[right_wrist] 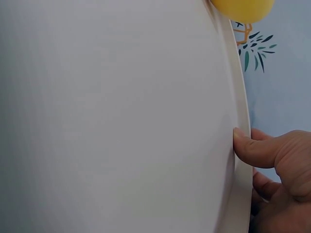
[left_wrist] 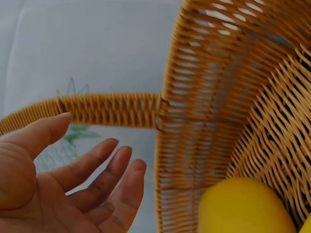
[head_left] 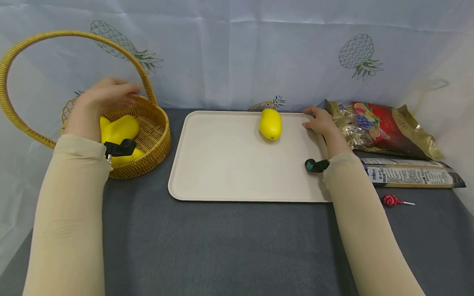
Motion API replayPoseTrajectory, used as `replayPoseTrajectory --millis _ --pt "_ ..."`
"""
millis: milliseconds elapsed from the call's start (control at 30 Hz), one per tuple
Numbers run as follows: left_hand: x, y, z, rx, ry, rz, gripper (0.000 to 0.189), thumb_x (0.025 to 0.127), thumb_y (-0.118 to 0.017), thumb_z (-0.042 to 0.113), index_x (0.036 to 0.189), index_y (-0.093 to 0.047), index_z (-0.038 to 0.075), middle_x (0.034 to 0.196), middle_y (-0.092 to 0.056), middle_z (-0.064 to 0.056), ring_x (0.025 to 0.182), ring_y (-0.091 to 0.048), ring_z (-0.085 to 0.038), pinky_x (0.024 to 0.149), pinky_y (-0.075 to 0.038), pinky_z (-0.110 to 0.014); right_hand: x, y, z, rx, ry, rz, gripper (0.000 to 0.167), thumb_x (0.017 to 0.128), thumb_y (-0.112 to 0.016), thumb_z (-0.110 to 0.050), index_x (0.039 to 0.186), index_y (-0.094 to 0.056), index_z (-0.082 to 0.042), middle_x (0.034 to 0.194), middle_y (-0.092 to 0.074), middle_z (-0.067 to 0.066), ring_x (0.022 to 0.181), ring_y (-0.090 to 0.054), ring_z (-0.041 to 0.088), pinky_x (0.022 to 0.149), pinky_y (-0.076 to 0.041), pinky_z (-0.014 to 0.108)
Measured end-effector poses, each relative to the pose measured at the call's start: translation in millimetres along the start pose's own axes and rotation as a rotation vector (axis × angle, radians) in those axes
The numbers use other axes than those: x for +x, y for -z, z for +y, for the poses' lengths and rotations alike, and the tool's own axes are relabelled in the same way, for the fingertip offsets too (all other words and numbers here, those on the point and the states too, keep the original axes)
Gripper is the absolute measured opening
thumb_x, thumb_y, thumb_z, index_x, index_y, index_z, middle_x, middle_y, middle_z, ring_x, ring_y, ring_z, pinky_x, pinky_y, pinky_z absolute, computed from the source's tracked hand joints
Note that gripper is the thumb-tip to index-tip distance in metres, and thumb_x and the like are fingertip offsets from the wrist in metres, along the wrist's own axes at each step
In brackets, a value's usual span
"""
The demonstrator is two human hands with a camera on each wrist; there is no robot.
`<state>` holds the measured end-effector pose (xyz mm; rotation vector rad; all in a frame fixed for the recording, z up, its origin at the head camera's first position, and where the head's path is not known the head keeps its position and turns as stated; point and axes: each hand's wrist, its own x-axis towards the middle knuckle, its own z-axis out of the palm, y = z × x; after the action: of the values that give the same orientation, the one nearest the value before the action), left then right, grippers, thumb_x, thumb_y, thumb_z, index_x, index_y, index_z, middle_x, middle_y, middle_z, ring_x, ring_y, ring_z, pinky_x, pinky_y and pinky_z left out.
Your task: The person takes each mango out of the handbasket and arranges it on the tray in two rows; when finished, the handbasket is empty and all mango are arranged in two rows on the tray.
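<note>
The empty left grip is hanging over the basket, seemingly for picking, likely needing to grab next. The right grip is pinching the tray by its back edge, where a yellow thing is sitting.

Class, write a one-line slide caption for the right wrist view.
Right hand gripping the rim of a pale tray, a yellow object cut off by the picture's top edge.
</note>
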<state>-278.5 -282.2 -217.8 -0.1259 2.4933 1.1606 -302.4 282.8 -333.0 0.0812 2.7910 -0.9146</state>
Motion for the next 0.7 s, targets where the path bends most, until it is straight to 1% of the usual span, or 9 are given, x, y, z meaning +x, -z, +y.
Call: replayPoseTrajectory --millis 33,100,133,200,267,333,533,667,700 --pt "0.4 1.1 -3.4 -0.020 0.009 0.006 0.082 0.097 -0.043 0.058 0.157 -0.021 0.007 0.122 -0.047 0.013 0.104 -0.053 -0.003 0.093 -0.053 -0.016 0.2 0 0 0.000 0.000 0.001 0.056 0.099 -0.057 -0.016 0.151 -0.037 -0.008 0.159 -0.026 0.029 0.143 -0.028 0.049 0.115 -0.032 0.061" --pt "0.3 3.7 -9.3 -0.039 0.032 0.001 0.085 0.096 -0.041 0.061 0.159 -0.016 0.010 0.139 -0.044 0.008 0.123 -0.050 -0.014 0.110 -0.047 -0.026 0.3 0 0 0.002 -0.001 0.004 0.056 0.099 -0.057 -0.016 0.151 -0.037 -0.009 0.158 -0.026 0.030 0.143 -0.029 0.049 0.115 -0.032 0.062" --pt "0.0 5.0 -11.9 -0.042 0.044 -0.006 0.085 0.096 -0.040 0.062 0.159 -0.013 0.012 0.149 -0.040 0.003 0.133 -0.045 -0.020 0.118 -0.040 -0.032 0.5 0 0 0.002 -0.001 0.005 0.056 0.099 -0.057 -0.016 0.151 -0.037 -0.009 0.158 -0.026 0.030 0.143 -0.029 0.049 0.115 -0.032 0.062" --pt "-0.3 7.6 -16.4 -0.034 0.066 -0.028 0.086 0.096 -0.036 0.065 0.159 -0.008 0.014 0.165 -0.023 -0.004 0.148 -0.029 -0.029 0.127 -0.023 -0.046 0.5 0 0 0.004 -0.003 0.008 0.056 0.099 -0.057 -0.016 0.151 -0.037 -0.009 0.158 -0.026 0.030 0.143 -0.029 0.049 0.115 -0.032 0.061" --pt "0.0 9.3 -20.1 -0.021 0.086 -0.040 0.088 0.095 -0.033 0.067 0.159 -0.004 0.015 0.169 -0.006 -0.007 0.154 -0.015 -0.035 0.128 -0.015 -0.053 0.1 0 -1 0.004 -0.004 0.009 0.057 0.099 -0.057 -0.016 0.151 -0.037 -0.009 0.158 -0.026 0.030 0.143 -0.029 0.049 0.115 -0.032 0.061" --pt "0.8 10.0 -23.4 -0.017 0.095 -0.042 0.091 0.095 -0.033 0.068 0.159 -0.001 0.013 0.169 0.001 -0.009 0.154 -0.011 -0.039 0.127 -0.012 -0.056 -0.3 0 -1 0.002 -0.004 0.009 0.056 0.099 -0.057 -0.016 0.151 -0.037 -0.009 0.158 -0.027 0.030 0.142 -0.030 0.049 0.115 -0.032 0.061" --pt "4.5 9.6 -31.8 -0.039 0.085 -0.017 0.096 0.094 -0.035 0.069 0.158 0.002 0.008 0.168 0.009 -0.009 0.154 -0.009 -0.040 0.127 -0.015 -0.054 -1.5 -1 -1 0.016 -0.010 0.003 0.056 0.099 -0.057 -0.016 0.152 -0.037 -0.010 0.159 -0.025 0.029 0.143 -0.029 0.049 0.115 -0.033 0.061" --pt "5.7 10.9 -38.2 -0.024 0.084 -0.029 0.097 0.094 -0.038 0.067 0.158 0.003 0.007 0.167 0.010 -0.012 0.153 -0.007 -0.041 0.127 -0.015 -0.056 -1.5 0 0 0.018 -0.008 0.001 0.057 0.100 -0.057 -0.016 0.152 -0.036 -0.009 0.160 -0.023 0.029 0.144 -0.028 0.049 0.115 -0.032 0.062" --pt "5.8 10.7 -39.8 -0.011 0.086 -0.028 0.097 0.094 -0.040 0.066 0.158 0.001 0.007 0.167 0.009 -0.013 0.153 -0.009 -0.042 0.126 -0.017 -0.057 -1.5 0 0 0.017 -0.008 0.001 0.057 0.100 -0.057 -0.016 0.152 -0.036 -0.009 0.160 -0.023 0.029 0.144 -0.028 0.049 0.115 -0.032 0.062"
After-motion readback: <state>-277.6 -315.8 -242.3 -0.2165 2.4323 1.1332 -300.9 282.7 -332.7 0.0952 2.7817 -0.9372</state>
